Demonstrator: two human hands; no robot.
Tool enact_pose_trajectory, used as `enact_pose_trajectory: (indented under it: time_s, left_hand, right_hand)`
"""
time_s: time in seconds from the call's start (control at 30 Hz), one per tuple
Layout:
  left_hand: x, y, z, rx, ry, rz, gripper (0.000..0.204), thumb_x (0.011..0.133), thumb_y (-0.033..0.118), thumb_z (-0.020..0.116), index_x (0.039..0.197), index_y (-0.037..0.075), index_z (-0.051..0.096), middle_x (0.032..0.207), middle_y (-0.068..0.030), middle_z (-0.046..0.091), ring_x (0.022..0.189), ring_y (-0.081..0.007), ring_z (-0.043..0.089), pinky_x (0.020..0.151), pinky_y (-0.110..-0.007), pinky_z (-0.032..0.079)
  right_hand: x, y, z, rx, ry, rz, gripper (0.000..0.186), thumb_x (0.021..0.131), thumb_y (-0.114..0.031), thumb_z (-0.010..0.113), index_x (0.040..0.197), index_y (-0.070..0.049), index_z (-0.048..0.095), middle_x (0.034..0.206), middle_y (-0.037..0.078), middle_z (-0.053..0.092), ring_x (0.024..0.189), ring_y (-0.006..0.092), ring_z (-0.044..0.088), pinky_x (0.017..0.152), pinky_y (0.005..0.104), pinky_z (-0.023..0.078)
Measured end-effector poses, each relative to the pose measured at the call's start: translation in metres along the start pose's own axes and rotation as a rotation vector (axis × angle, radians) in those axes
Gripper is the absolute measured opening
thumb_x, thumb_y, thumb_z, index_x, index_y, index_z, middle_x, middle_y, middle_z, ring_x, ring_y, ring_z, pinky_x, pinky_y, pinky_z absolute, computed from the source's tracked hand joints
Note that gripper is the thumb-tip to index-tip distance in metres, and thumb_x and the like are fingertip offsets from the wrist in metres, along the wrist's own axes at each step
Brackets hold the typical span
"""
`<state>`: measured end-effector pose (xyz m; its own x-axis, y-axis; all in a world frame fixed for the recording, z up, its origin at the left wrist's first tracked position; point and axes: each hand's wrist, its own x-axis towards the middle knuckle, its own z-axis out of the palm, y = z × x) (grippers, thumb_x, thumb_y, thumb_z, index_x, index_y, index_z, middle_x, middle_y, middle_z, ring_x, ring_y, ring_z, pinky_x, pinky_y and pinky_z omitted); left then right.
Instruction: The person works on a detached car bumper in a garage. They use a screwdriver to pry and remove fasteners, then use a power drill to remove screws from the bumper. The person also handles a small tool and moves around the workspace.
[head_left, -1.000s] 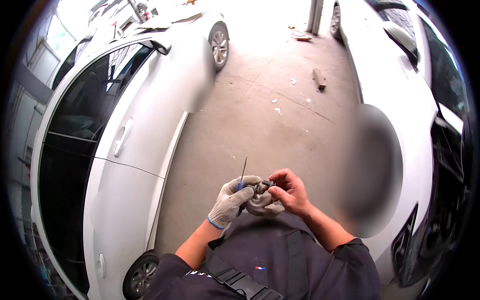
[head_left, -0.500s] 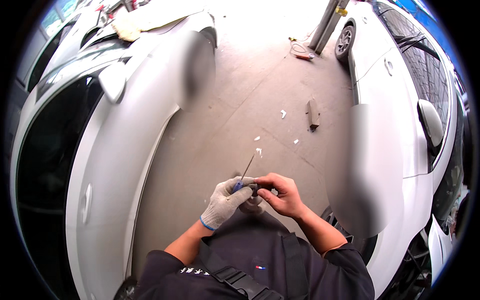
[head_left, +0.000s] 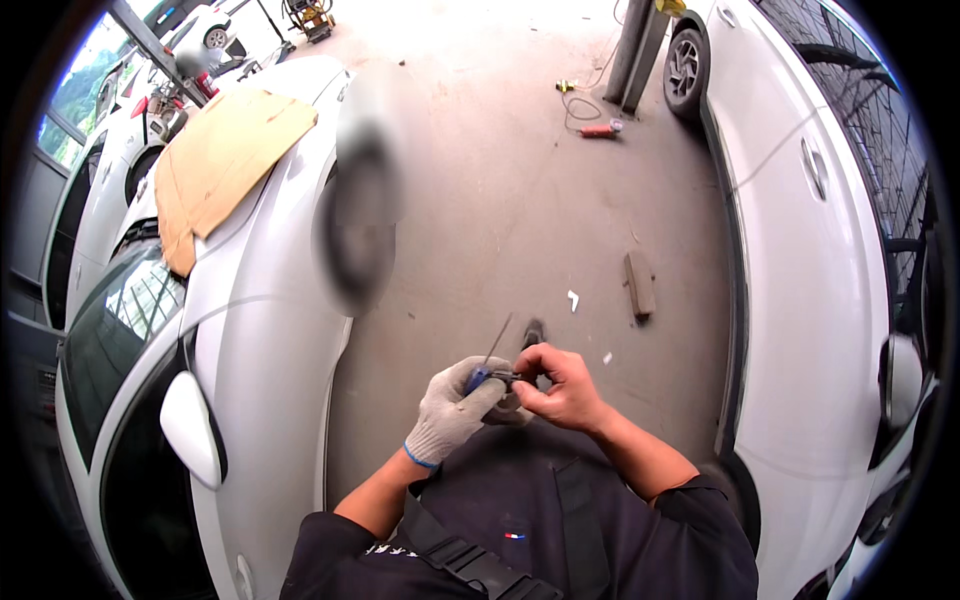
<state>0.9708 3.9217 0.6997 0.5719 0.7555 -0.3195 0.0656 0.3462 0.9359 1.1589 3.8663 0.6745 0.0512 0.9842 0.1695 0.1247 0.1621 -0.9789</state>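
My left hand (head_left: pixel 450 410), in a light knitted glove with a blue cuff, grips a screwdriver (head_left: pixel 478 378) by its blue handle, thin shaft pointing up and forward. My bare right hand (head_left: pixel 560 390) is beside it, finger and thumb closed on a small dark part (head_left: pixel 510 380), mostly hidden between both hands. A crumpled greyish thing (head_left: pixel 510 410), perhaps another glove, shows below them. My dark shoe (head_left: pixel 532 332) appears just beyond the hands.
White cars (head_left: pixel 255 400) (head_left: pixel 800 300) line both sides, the left with cardboard (head_left: pixel 225 160) on its bonnet. Ahead lie a brown block (head_left: pixel 639 285), white scraps (head_left: pixel 573 298) and an orange-red tool (head_left: pixel 598 131) with a cord, near a metal post (head_left: pixel 630 60). A wheeled machine (head_left: pixel 308 20) stands farther back.
I have moved forward between the cars: the cardboard, block, post and tool appear nearer or lower in view. Both hands stay together around the screwdriver and dark part.
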Motion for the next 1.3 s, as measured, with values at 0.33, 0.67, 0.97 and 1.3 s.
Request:
enact_pose_trajectory:
  time_s: [0.33,0.67,0.97,1.3]
  left_hand:
    - [0.260,0.125,-0.022,-0.105,0.194,-0.079,0.017,0.094,0.004,0.056,0.107,-0.002,0.064,0.093,-0.0046,0.067,0.083,-0.0103,0.064,0.076,-0.024,0.054]
    - [0.579,0.194,-0.103,-0.119,0.060,0.035,0.019,0.092,0.006,0.058,0.109,-0.001,0.064,0.093,-0.0037,0.067,0.082,-0.0087,0.062,0.074,-0.025,0.052]
    - [0.822,0.329,-0.155,0.020,-0.087,-0.106,0.023,0.090,0.009,0.057,0.110,-0.002,0.063,0.094,-0.0045,0.067,0.083,-0.0094,0.063,0.074,-0.024,0.052]
    - [1.090,0.395,-0.205,0.045,0.108,0.004,0.023,0.092,0.009,0.060,0.111,-0.004,0.064,0.097,-0.0061,0.067,0.088,-0.0100,0.063,0.080,-0.026,0.051]
  right_hand:
    - [0.301,0.044,-0.131,0.044,-0.339,-0.010,0.023,0.088,-0.019,0.074,0.095,-0.002,0.060,0.075,0.008,0.064,0.067,0.0154,0.062,0.059,0.0294,0.050]
    - [0.580,0.133,-0.216,-0.090,-0.095,0.022,0.020,0.081,-0.010,0.073,0.091,0.000,0.059,0.075,0.008,0.064,0.066,0.0147,0.061,0.061,0.0291,0.050]
    - [0.801,0.178,-0.288,0.061,0.087,0.036,0.022,0.083,-0.012,0.073,0.095,-0.002,0.057,0.076,0.007,0.061,0.067,0.0128,0.059,0.057,0.0286,0.047]
    - [1.094,0.269,-0.394,0.031,-0.142,-0.074,0.027,0.085,-0.010,0.073,0.106,0.001,0.060,0.079,0.009,0.067,0.070,0.0157,0.065,0.065,0.0292,0.052]
